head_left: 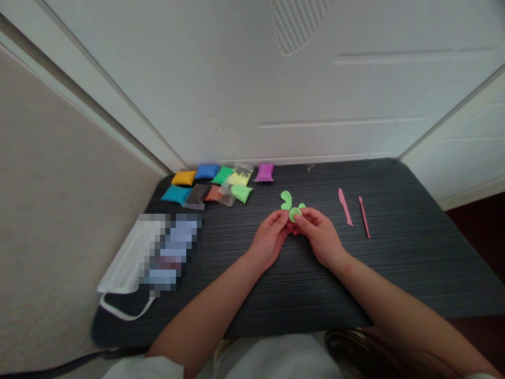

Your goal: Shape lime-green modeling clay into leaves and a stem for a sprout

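Between my fingertips, above the dark table (244, 273), is a small flattened round of light green modelling clay (294, 213). My left hand (271, 237) pinches it from the left. My right hand (319, 231) holds its other side, with the thumb pressed on its face. Just beyond my fingers lies a curved, leaf-like light green clay piece (286, 200). Another small green clay bit (302, 206) shows behind my right fingers, partly hidden by them.
Several coloured clay packets (184, 178) lie at the back left, with a purple packet (264, 172) nearby. To the right are a pink plastic knife (345, 207) and a thin pink stick tool (364, 217). A white mask (130, 258) and a blurred-out object (173, 252) lie at left.
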{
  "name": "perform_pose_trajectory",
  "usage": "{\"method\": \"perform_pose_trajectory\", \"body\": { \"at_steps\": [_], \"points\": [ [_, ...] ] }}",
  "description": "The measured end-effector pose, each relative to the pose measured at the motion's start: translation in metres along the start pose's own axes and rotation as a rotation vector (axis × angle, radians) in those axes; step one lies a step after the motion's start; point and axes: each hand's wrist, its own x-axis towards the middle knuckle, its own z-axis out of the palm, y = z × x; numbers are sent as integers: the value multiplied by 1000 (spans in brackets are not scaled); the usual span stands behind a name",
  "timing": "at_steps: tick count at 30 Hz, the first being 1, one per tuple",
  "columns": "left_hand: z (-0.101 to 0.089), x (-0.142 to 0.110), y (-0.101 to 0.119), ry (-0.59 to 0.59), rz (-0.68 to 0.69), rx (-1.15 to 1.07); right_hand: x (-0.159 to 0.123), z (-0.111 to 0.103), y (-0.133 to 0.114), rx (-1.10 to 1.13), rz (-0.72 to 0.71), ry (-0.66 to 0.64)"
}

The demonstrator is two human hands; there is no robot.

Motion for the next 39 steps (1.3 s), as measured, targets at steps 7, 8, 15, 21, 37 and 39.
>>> {"method": "perform_pose_trajectory", "body": {
  "at_steps": [7,8,15,21,37,39],
  "points": [
    [2,1,-6,5,72,29,0,3,3,66,22,68],
    [2,1,-7,10,84,44,0,4,4,76,26,81],
    [2,2,-10,11,120,78,-2,8,5,125,67,116],
    [3,1,-11,-19,111,144,-5,12,4,186,74,122],
    [2,-1,-12,-20,118,324,-10,18,-3,284,86,151],
    [1,-1,-12,-13,114,346,-10,18,-3,264,87,159]
  ]
}}
